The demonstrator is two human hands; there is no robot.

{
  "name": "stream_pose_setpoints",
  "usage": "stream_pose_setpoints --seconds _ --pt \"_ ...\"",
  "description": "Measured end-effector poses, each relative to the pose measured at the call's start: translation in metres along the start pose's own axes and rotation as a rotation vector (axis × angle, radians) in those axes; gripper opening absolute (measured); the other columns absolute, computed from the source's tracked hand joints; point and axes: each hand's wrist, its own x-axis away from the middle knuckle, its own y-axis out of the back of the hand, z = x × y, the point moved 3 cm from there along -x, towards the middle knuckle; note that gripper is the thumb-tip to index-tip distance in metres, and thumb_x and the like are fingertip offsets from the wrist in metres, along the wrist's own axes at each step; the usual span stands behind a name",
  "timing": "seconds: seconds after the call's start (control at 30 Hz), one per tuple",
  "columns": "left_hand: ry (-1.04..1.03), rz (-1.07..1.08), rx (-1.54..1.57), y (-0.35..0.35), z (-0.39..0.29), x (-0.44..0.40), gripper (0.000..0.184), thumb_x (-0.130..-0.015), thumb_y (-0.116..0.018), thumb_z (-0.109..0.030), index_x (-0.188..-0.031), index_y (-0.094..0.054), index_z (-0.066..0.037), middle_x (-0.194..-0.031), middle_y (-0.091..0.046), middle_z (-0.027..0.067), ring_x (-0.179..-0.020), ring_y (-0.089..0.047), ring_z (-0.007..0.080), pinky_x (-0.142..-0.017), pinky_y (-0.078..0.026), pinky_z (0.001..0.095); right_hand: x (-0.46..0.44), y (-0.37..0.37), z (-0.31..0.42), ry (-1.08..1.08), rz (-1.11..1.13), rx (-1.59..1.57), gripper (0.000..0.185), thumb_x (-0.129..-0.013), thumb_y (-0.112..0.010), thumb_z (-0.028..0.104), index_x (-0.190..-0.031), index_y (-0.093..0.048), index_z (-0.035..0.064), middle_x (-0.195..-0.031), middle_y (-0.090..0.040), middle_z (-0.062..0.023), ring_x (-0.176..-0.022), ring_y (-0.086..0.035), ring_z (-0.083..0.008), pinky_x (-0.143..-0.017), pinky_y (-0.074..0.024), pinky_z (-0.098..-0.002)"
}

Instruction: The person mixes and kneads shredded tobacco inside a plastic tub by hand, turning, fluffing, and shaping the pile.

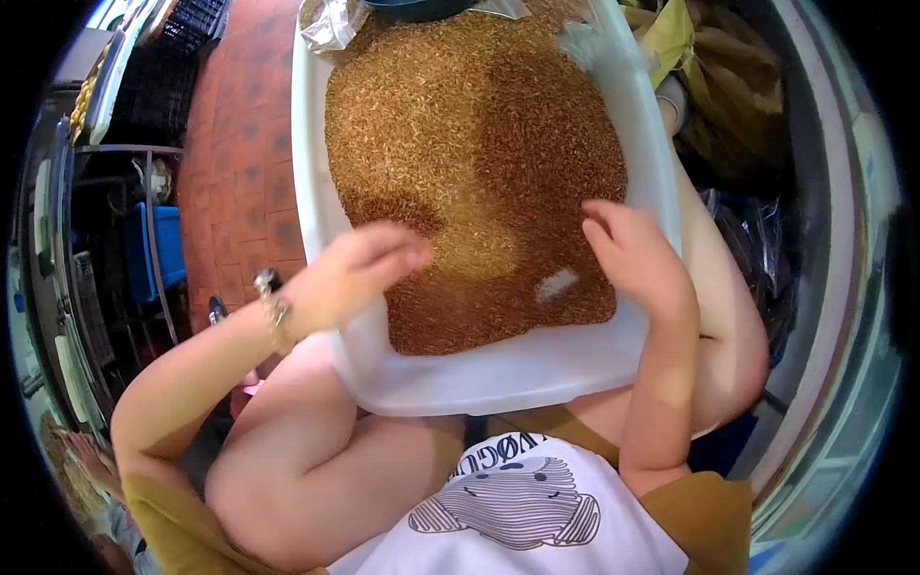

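Note:
A long white plastic tub (498, 391) rests across my lap, holding a broad layer of loose brown dried grains or flakes (479, 125). Over the near left part of the grains is my left hand (369, 259), fingers stretched and a little blurred; nothing shows in it. My right hand (634, 254) is over the right edge of the layer, its thumb and forefinger apart near the grains. Between the hands, toward the near right, a small whitish thing (556, 284) lies on the grains, too blurred to name.
At the tub's far end are a dark bowl (417, 8) and clear plastic bags (333, 24). Red floor tiles (235, 144) run along the left, beside a rack with a blue bin (158, 251). Yellowish sacks (733, 86) stand at the right. Another person's hand (88, 458) shows low at the left.

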Motion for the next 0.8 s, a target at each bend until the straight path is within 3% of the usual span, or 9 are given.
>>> stream_pose_setpoints --seconds 0.13,0.23,0.27,0.37,0.47,0.57,0.6,0.8 --pt "0.365 0.235 0.032 -0.029 0.024 0.042 0.034 -0.090 -0.047 -0.018 -0.119 -0.049 0.000 -0.122 -0.051 0.0109 -0.114 -0.046 0.0170 -0.097 -0.035 0.0296 0.023 -0.012 -0.015 0.003 -0.002 -0.060 0.028 -0.085 -0.048 0.018 -0.101 -0.058 -0.0030 -0.105 -0.057 -0.0211 -0.096 -0.055 -0.0359 -0.083 -0.0437 -0.0388" --pt "0.470 0.125 0.002 -0.048 0.034 0.045 0.042 -0.088 -0.048 -0.025 -0.122 -0.046 -0.001 -0.112 -0.057 0.0126 -0.103 -0.053 0.0210 -0.086 -0.043 0.0307 0.021 -0.013 -0.024 0.054 -0.080 0.214 0.025 -0.084 -0.049 0.017 -0.098 -0.059 -0.0020 -0.106 -0.057 -0.0179 -0.096 -0.055 -0.0346 -0.082 -0.0442 -0.0392" --pt "0.365 0.082 -0.060 -0.058 0.055 0.038 0.044 -0.087 -0.048 -0.029 -0.118 -0.047 0.001 -0.109 -0.056 0.0165 -0.102 -0.054 0.0246 -0.086 -0.042 0.0326 0.018 -0.008 -0.020 0.110 -0.177 0.199 0.025 -0.084 -0.049 0.016 -0.098 -0.059 -0.0019 -0.105 -0.057 -0.0169 -0.095 -0.055 -0.0341 -0.082 -0.0443 -0.0390" --pt "0.548 0.144 -0.234 -0.071 0.050 0.014 0.040 -0.086 -0.046 -0.030 -0.108 -0.050 0.004 -0.109 -0.053 0.0215 -0.100 -0.053 0.0305 -0.087 -0.042 0.0365 -0.007 0.008 -0.009 0.243 -0.441 0.148 0.025 -0.083 -0.049 0.016 -0.100 -0.057 -0.0014 -0.106 -0.056 -0.0154 -0.095 -0.055 -0.0335 -0.083 -0.0439 -0.0389" --pt "0.406 0.050 -0.469 -0.080 0.085 -0.001 0.035 -0.085 -0.044 -0.027 -0.097 -0.053 0.004 -0.102 -0.054 0.0237 -0.097 -0.053 0.0342 -0.086 -0.041 0.0402 -0.042 0.008 -0.022 0.285 -0.590 0.165 0.030 -0.083 -0.048 0.014 -0.108 -0.053 -0.0015 -0.112 -0.052 -0.0169 -0.101 -0.051 -0.0342 -0.087 -0.0415 -0.0394" --pt "0.326 0.156 -0.692 -0.076 0.092 -0.001 0.040 -0.084 -0.044 -0.025 -0.110 -0.053 0.004 -0.108 -0.053 0.0231 -0.105 -0.050 0.0329 -0.090 -0.040 0.0394 -0.073 -0.025 -0.046 0.306 -0.658 0.362 0.035 -0.083 -0.047 0.012 -0.115 -0.047 -0.0029 -0.119 -0.047 -0.0185 -0.109 -0.045 -0.0344 -0.092 -0.0382 -0.0408" --pt "0.240 0.179 -0.690 -0.077 0.085 0.000 0.033 -0.081 -0.045 -0.023 -0.095 -0.059 0.004 -0.099 -0.055 0.0219 -0.096 -0.051 0.0349 -0.087 -0.041 0.0415 -0.076 -0.034 -0.050 0.332 -0.696 0.415 0.037 -0.083 -0.046 0.012 -0.116 -0.046 -0.0034 -0.121 -0.045 -0.0188 -0.111 -0.043 -0.0344 -0.093 -0.0372 -0.0415" --pt "0.241 0.268 -1.035 -0.091 0.083 0.006 0.034 -0.083 -0.043 -0.026 -0.093 -0.061 0.002 -0.099 -0.056 0.0201 -0.098 -0.050 0.0329 -0.088 -0.040 0.0415 -0.083 -0.049 -0.054 0.360 -0.799 0.497 0.036 -0.082 -0.047 0.013 -0.114 -0.046 -0.0036 -0.120 -0.047 -0.0176 -0.112 -0.042 -0.0336 -0.093 -0.0370 -0.0417"
